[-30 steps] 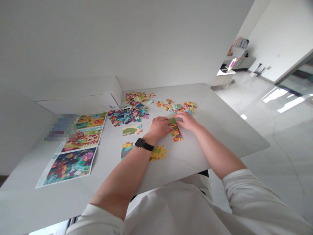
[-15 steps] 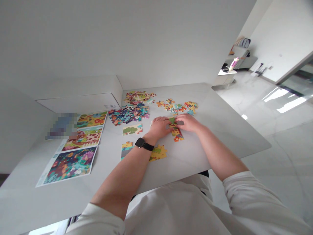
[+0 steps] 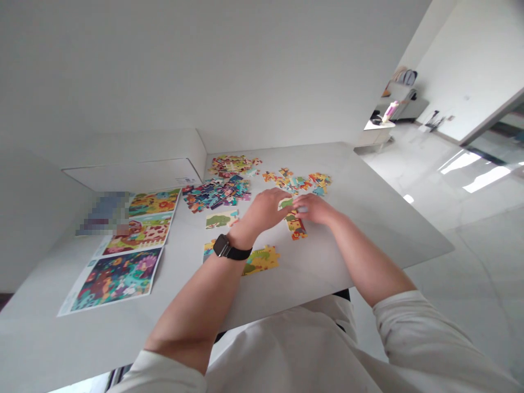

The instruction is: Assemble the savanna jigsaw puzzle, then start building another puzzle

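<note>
The head-worn camera looks forward and down onto the tabletop (image 3: 295, 278) from above.

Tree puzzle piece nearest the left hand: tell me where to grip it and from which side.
Come straight down from above and pinch the tree puzzle piece across its short width, near the middle, with the fingers of the left hand. It lies flat on the white table, so no edge stands up to grab, and its elongated shape suits a pinch across the narrow way.

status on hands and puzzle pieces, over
left hand raised, no piece clearly held; right hand at top of jigsaw strip; loose jigsaw pieces heaped beyond, not under the hands
</note>
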A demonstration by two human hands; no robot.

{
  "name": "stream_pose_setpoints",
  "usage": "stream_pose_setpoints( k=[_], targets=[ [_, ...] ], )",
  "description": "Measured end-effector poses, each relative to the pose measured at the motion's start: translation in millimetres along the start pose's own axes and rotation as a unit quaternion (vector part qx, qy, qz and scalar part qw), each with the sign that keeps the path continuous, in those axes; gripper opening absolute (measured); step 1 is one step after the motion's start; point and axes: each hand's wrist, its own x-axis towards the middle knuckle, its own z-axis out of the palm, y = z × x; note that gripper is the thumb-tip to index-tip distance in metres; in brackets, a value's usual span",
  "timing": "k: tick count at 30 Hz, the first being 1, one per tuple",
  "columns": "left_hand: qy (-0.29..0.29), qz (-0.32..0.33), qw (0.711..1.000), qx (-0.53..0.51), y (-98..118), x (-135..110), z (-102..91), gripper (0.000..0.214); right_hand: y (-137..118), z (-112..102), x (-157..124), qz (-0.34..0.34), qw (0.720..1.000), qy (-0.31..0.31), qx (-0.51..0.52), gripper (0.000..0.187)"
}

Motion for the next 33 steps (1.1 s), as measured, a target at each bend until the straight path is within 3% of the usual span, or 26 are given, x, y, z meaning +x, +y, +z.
stream_pose_setpoints(
  k=[7, 11, 14, 18, 20, 24, 27, 33],
  targets=[
    [0.024, -0.026, 0.999, 0.035, 35.9, -17.3, -76.8, 0.029, -1.7, -3.4, -1.5, 0.008, 1.000, 0.027, 0.011, 0.023],
    [0.037, -0.036, 0.997, 0.049, 38.2, -34.9, -101.6, 0.023, -1.0, -4.4, -1.7, 0.051, 0.998, 0.040, 0.004, 0.018],
    [0.048, -0.068, 0.994, 0.067, 18.6, -55.2, -99.8, 0.025, 3.3, -6.0, -1.5, 0.097, 0.995, 0.031, -0.015, 0.019],
    [-0.021, -0.118, 0.988, 0.095, -27.1, -93.4, -84.3, 0.027, 16.9, -15.2, -3.9, 0.162, 0.985, 0.060, -0.007, 0.036],
    [-0.028, -0.143, 0.987, 0.072, -47.3, -111.8, -76.3, 0.027, 25.6, -21.3, -5.2, 0.199, 0.976, 0.086, -0.004, 0.038],
    [0.033, -0.200, 0.979, -0.018, -67.7, -133.5, -60.1, 0.035, 35.8, -27.2, -2.5, 0.261, 0.956, 0.130, -0.039, 0.035],
    [0.076, -0.218, 0.972, -0.042, -73.5, -136.8, -50.7, 0.036, 34.7, -25.0, 8.5, 0.258, 0.952, 0.142, -0.086, 0.036],
    [0.120, -0.228, 0.966, -0.021, -90.3, -137.3, -45.2, 0.035, 33.1, -22.9, 52.0, 0.263, 0.951, 0.085, -0.138, 0.039]
  ],
)
